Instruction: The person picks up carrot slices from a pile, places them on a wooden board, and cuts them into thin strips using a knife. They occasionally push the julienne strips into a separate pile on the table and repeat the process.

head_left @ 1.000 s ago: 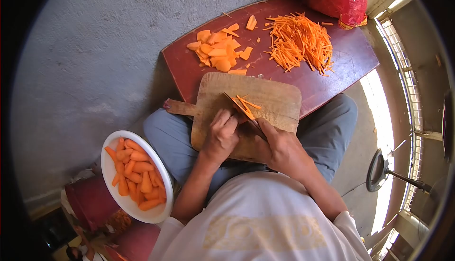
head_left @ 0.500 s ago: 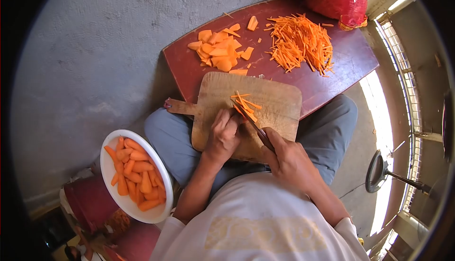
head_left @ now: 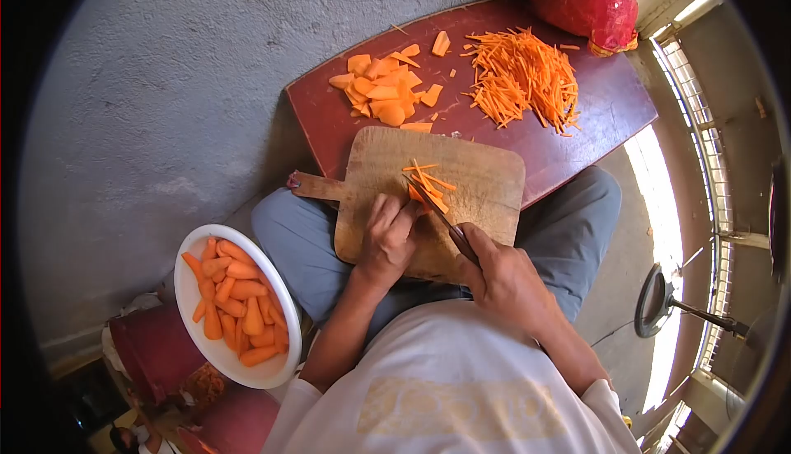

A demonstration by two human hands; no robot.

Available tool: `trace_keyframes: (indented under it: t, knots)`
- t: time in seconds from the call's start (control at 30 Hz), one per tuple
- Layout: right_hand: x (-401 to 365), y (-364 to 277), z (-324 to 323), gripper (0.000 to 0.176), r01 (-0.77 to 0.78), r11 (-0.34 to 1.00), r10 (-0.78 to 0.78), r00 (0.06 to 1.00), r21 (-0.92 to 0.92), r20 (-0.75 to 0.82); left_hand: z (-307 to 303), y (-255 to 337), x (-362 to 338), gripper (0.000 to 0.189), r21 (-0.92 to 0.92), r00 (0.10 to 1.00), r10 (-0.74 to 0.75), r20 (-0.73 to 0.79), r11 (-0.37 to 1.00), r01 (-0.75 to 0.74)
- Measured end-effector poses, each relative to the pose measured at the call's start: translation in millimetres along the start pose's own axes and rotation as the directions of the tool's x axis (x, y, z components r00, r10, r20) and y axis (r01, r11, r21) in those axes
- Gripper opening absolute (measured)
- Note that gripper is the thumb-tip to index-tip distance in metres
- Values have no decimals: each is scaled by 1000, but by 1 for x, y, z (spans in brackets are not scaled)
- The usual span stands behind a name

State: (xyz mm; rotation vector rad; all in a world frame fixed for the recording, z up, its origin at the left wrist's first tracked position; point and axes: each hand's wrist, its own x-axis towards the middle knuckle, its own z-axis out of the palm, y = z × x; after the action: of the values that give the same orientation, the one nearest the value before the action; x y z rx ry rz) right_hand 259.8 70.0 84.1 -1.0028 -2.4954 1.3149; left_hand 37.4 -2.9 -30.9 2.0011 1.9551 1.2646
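A wooden cutting board lies across my lap, its handle pointing left. My right hand is wrapped round a knife, whose blade points up and left over the board. Just left of the blade, my left hand presses its bent fingers on an orange carrot piece, mostly hidden by the fingers and knife. Several thin carrot strips lie by the blade's tip. Beyond the board, a pile of carrot slices and a larger heap of carrot strips rest on the red table.
At the lower left stands a white basin of whole peeled carrots. A red mesh sack sits at the table's far right. The grey wall rises on the left. Part of another person shows at the bottom left.
My left hand has shifted very slightly, and a little more of the orange piece shows beside the blade. The knife has moved slightly in my right hand's grip.
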Motion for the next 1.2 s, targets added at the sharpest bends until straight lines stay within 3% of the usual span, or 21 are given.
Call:
trace_keyframes:
  t: [0.3,0.5,0.6,0.87,1.0,1.2]
  knots:
    - [2,-14,-7,39,-63,998,62,997,17,40,-1,-2,-2,46,19,999,-20,36,1000,19]
    - [33,9,16,41,88,996,-88,996,-12,-24,2,-5,-1,44,24,999,31,-27,999,-30]
    - [17,-3,-3,41,-41,999,40,999,35,25,6,-6,-4,42,24,998,19,-51,1000,-18]
    - [21,11,15,41,40,999,-38,998,33,-57,3,-5,0,44,44,1000,-3,-7,999,3]
    - [10,-6,2,40,-58,996,59,998,71,-1,6,-5,-6,44,34,999,9,-40,999,-7]
    - [0,-11,-3,33,-58,998,58,998,3,34,4,-6,-5,41,35,1000,8,-16,999,-7]
